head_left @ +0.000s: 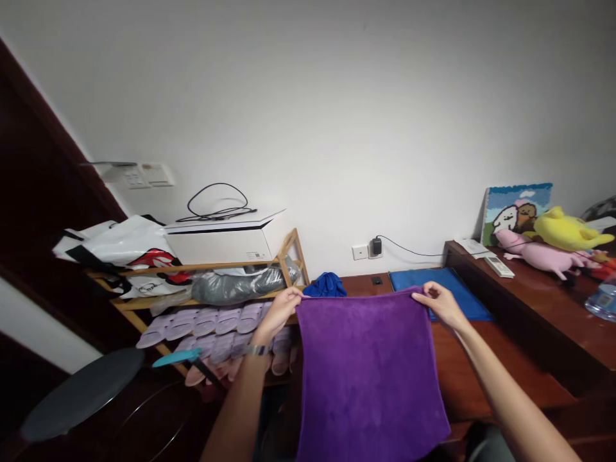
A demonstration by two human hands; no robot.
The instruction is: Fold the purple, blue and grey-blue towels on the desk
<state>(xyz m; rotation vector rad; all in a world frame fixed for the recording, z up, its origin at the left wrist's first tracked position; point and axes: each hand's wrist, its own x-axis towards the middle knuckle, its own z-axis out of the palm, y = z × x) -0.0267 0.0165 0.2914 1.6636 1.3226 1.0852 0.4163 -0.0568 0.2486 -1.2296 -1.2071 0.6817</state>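
A purple towel hangs spread out in front of me, its top edge stretched between both hands. My left hand pinches the top left corner. At the top right corner, my right hand grips the cloth between thumb and fingers. The lower part of the towel runs out of view at the bottom. Behind its top edge, a crumpled blue cloth lies on the wooden desk. A flat blue cloth rests there too, partly hidden by my right hand.
On the left stands a wooden rack with several lilac slippers and a white box. A dark stool is at the lower left. Plush toys, a remote and a plastic bottle occupy the raised right ledge.
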